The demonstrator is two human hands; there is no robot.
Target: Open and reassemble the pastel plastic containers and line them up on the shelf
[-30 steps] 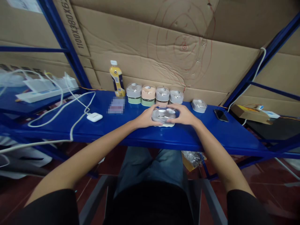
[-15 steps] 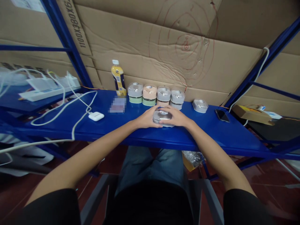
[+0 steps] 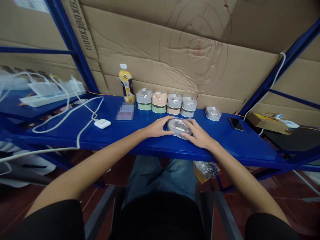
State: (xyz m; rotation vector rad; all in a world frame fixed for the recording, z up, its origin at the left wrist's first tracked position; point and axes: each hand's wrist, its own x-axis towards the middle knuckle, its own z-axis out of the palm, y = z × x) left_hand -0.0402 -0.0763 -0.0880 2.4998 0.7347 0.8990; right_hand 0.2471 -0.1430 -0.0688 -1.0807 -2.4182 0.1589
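A grey oval box with a clear lid (image 3: 179,128) rests on the blue table (image 3: 225,143) near its front edge. My left hand (image 3: 160,128) is at the box's left side, thumb and fingers spread, the fingertips close to its edge. On the other side, my right hand (image 3: 197,133) has its fingers curved over the right part of the box, touching it. Behind stand two-high stacks of similar boxes: grey on green (image 3: 144,98), peach on green (image 3: 159,101), grey on peach (image 3: 174,102) and grey on grey (image 3: 189,106).
A single grey box (image 3: 213,113) and a phone (image 3: 236,124) lie at the right. To the left are a yellow bottle (image 3: 127,85), a blurred flat item (image 3: 125,111), a white earphone case (image 3: 102,123) and white cables (image 3: 82,131). Cardboard (image 3: 140,43) stands behind.
The grey box has shifted slightly right and towards me and shows more of its top. My right hand has moved right with it; my left hand's fingers have spread away from the box.
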